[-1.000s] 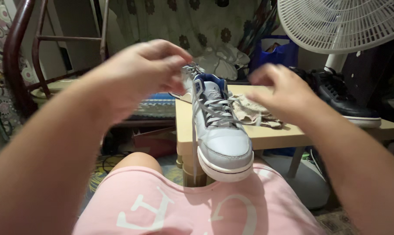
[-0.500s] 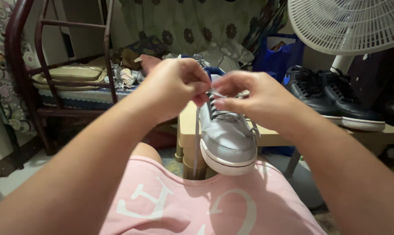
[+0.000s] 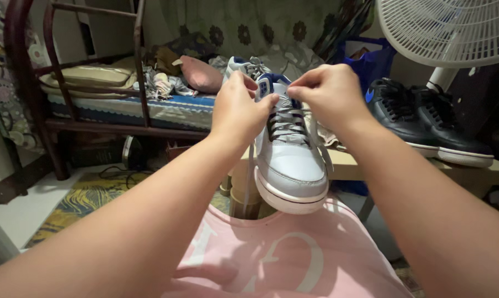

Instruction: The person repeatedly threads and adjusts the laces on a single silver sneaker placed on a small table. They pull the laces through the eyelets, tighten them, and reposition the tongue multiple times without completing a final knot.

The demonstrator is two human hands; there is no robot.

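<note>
A dim, cluttered room holds a metal-framed bed (image 3: 95,118) with a pink pillow (image 3: 202,74) before a flowered curtain (image 3: 249,25), a white fan (image 3: 453,30), black shoes (image 3: 426,118) on a low table (image 3: 481,171), and a patterned rug (image 3: 78,201).

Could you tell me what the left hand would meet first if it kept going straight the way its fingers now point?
Probably the right hand: the left hand points rightward across the grey sneaker's tongue, where the two sets of fingertips nearly meet, though depth is hard to judge.
</note>
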